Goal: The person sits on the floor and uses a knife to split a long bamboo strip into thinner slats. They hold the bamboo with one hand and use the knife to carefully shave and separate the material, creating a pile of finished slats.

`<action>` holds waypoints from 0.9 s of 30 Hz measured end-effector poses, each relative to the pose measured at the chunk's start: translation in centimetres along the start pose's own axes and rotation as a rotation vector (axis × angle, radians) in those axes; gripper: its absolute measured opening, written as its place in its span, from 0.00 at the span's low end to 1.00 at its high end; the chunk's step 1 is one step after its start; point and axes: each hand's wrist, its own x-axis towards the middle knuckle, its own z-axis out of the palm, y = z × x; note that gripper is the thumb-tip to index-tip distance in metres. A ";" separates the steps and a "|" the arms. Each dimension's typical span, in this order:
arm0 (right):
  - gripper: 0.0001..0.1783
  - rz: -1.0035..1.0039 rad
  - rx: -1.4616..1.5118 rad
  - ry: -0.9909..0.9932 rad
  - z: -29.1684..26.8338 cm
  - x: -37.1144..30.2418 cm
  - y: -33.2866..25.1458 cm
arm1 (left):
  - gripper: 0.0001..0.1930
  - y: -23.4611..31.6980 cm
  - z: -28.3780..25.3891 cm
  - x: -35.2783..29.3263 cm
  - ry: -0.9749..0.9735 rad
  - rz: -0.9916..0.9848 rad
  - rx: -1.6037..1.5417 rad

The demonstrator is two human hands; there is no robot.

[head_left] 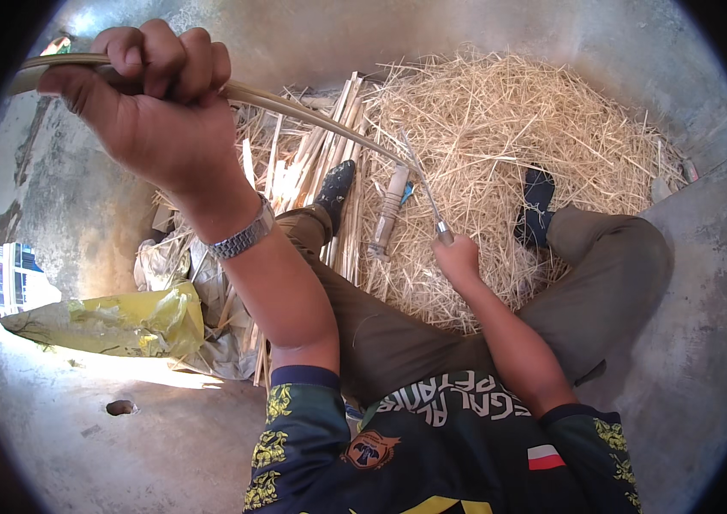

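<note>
Raised at the upper left, my left hand is closed around a long thin strip, which looks like split bamboo. The strip slopes down to the right from my fist, and its other end also sticks out past my thumb. My right hand, low in front of me, grips the handle of a knife with a narrow blade pointing up and away. Strip and blade meet or cross near the strip's lower end; whether they touch is unclear. Below that spot a pale, stick-like block with bands around it lies between my feet.
A large heap of straw-like shavings spreads around my feet. Several split strips lie left of it. A yellow sack rests at the left, near a small hole in the concrete. A concrete wall curves behind.
</note>
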 end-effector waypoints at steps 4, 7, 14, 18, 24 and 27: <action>0.16 -0.187 0.249 0.033 -0.3 -0.3 -1.8 | 0.32 0.4 0.8 0.1 0.232 0.058 0.176; 0.17 -0.273 0.341 0.069 0.3 0.2 -1.0 | 0.31 -0.1 0.2 0.3 0.241 0.108 0.206; 0.14 0.274 0.160 -0.113 1.4 2.0 3.7 | 0.31 0.1 0.6 0.1 0.196 0.057 0.121; 0.13 0.099 0.213 -0.001 1.3 2.5 3.1 | 0.31 -0.1 1.0 0.1 0.201 0.067 0.146; 0.14 -0.126 0.422 -0.042 1.4 0.8 0.3 | 0.32 -0.6 1.8 -0.5 0.418 0.197 0.317; 0.14 0.002 0.294 -0.117 1.2 0.1 -0.3 | 0.31 -1.0 2.7 -0.9 0.463 0.236 0.370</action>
